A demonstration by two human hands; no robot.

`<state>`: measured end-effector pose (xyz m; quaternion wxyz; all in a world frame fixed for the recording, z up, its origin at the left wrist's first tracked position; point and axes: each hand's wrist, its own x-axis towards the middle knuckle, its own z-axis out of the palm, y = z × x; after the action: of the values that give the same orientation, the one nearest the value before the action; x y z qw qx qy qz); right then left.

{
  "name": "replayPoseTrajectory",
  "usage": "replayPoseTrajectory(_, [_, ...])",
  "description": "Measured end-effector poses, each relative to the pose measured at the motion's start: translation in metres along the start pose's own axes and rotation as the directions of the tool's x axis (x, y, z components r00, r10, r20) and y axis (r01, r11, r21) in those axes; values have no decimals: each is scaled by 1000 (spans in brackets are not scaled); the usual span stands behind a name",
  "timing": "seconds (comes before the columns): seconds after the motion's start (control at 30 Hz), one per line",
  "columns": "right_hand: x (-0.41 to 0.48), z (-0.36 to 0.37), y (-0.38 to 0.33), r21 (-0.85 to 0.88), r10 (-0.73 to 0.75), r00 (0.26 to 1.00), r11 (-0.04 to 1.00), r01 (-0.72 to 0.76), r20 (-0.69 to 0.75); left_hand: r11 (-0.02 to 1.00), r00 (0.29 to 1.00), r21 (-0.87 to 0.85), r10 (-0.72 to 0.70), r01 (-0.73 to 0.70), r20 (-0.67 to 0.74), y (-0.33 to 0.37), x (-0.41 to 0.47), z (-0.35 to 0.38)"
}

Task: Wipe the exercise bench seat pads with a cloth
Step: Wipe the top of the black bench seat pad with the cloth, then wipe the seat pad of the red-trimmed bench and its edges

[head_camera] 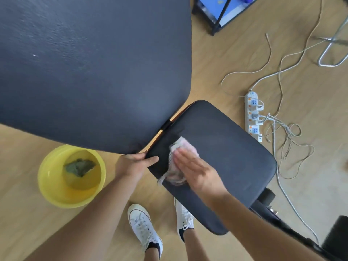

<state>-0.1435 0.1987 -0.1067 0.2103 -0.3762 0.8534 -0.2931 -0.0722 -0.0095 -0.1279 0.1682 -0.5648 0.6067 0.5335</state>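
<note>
The pale pinkish cloth (pixel 178 162) lies crumpled on the dark seat pad (pixel 226 159) of the exercise bench, near the pad's end closest to the large backrest pad (pixel 90 72). The right hand (pixel 195 171) lies flat on top of the cloth, fingers stretched out and close together, pressing it onto the pad rather than gripping it. A darker, damp-looking patch shows on the pad just beside the cloth, toward the gap between the two pads. The left hand (pixel 134 162) is closed on the near corner of the seat pad, thumb on top and fingers curled under the edge.

The backrest pad fills the upper left of the view and sits apart from the seat pad by a narrow gap where a bit of the frame shows.

On the wooden floor (pixel 222 59) to the left stands a yellow basin (pixel 70 176) holding water and a greenish rag (pixel 80 166). Two white laced sneakers (pixel 144 226) stand below the seat pad. To the right a white power strip (pixel 253 115) lies on the floor with several plugs in it and loose grey cables (pixel 282 129) trailing around it. No writing or brand can be read anywhere.
</note>
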Motion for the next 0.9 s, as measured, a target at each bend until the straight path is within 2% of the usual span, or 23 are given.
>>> replayPoseTrajectory(0.03, [19,-13,10,24,144,984,989,-143,-102,1000,1000,-6,-7,7,-14,0,-1,0])
replayPoseTrajectory(0.1, [69,-26,10,61,442,822,890,-452,-359,997,999,-54,-46,46,-1,0,-4,-1])
replayPoseTrajectory(0.13, [89,-20,-2,47,465,778,869,-493,-422,996,998,-76,-55,57,26,0,-4,-2])
replayPoseTrajectory(0.17, [98,-6,-20,-26,393,817,896,-444,-423,991,996,-116,-58,65,66,-1,-2,-2])
replayPoseTrajectory(0.2, [93,12,-36,-99,280,884,936,-338,-375,985,993,-152,-65,79,99,0,-3,-4])
replayPoseTrajectory(0.27, [58,36,-56,-150,70,985,984,-94,-159,985,992,-154,-58,75,116,0,-8,-10])
replayPoseTrajectory(0.33, [19,33,-55,-221,-99,995,971,92,-18,992,989,-122,-17,35,145,-6,-16,-19])
replayPoseTrajectory(0.4, [-10,18,-56,-329,-220,962,907,262,160,990,981,-141,51,-25,185,-19,-27,-33])
replayPoseTrajectory(0.43, [-16,12,-59,-324,-217,956,906,273,199,990,980,-126,85,-63,180,-27,-33,-41])
replayPoseTrajectory(0.47, [-19,9,-65,-282,-154,966,936,210,208,990,980,-95,116,-101,162,-35,-41,-51])
replayPoseTrajectory(0.5, [-20,7,-75,-188,-34,979,979,72,199,989,980,-61,142,-134,143,-45,-49,-63])
replayPoseTrajectory(0.57, [-14,9,-101,-13,168,966,986,-169,196,981,975,-34,194,-192,111,-63,-66,-90])
replayPoseTrajectory(0.63, [-1,15,-135,111,272,945,949,-294,182,970,968,-29,244,-243,55,-80,-87,-122])
replayPoseTrajectory(0.7, [12,26,-176,146,261,950,947,-287,174,965,965,-35,260,-261,-20,-103,-106,-156])
replayPoseTrajectory(0.8, [23,54,-241,149,176,954,965,-216,241,967,959,-23,248,-254,-136,-141,-134,-206])
replayPoseTrajectory(0.9, [18,100,-292,142,99,934,977,-156,343,962,948,74,271,-262,-165,-191,-160,-258])
